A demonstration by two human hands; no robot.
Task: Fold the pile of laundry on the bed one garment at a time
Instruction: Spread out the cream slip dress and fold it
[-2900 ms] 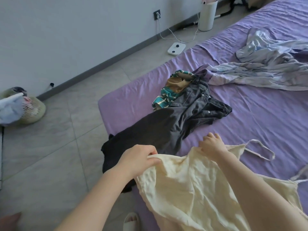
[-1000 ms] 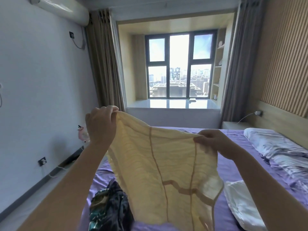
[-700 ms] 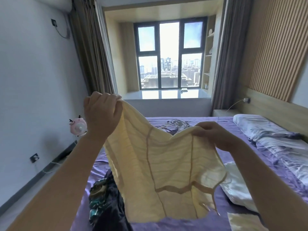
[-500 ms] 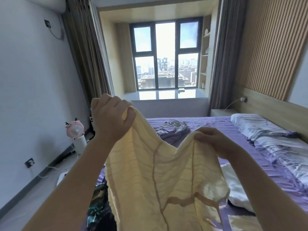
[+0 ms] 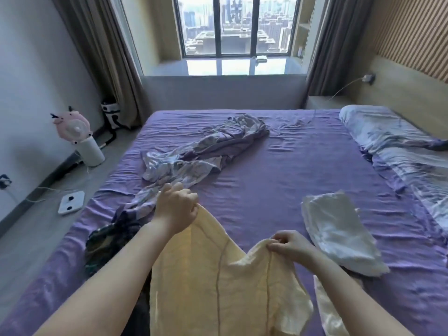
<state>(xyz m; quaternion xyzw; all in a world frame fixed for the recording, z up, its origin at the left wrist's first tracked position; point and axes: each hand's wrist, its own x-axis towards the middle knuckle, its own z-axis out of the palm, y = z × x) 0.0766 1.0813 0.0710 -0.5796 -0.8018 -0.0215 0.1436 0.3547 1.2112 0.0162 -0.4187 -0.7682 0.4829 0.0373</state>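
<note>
The left hand (image 5: 175, 209) has its fingers curled tight round one top corner of a pale yellow garment (image 5: 218, 287), and the right hand (image 5: 289, 246) pinches the other top corner between thumb and fingertips, lower and nearer the camera. The cloth hangs between the two hands above the near part of the bed (image 5: 278, 166), sagging in the middle, with two darker seams running down it. It hides most of what lies under it. To its left, partly covered by the left forearm, a dark heap of clothes (image 5: 109, 241) with a teal-patterned piece in it lies near the bed's left edge; how many pieces it holds cannot be told. Beyond the left hand a long crumpled pale grey-blue and purple garment (image 5: 201, 151) stretches across the purple sheet toward the middle of the bed. To the right of the right hand lies one white garment (image 5: 337, 234), flat and folded, and below it a pale satin strip (image 5: 324, 309) runs to the bottom edge beside the yellow cloth. At the right, along the wooden headboard, lies rumpled pale bedding (image 5: 392, 139). On the floor to the left stand one pink fan (image 5: 72, 127) on a white base and one flat white scale (image 5: 71, 202), with a cable trailing near it. Two curtains (image 5: 101, 44) frame the window (image 5: 236, 25) at the far end.
</note>
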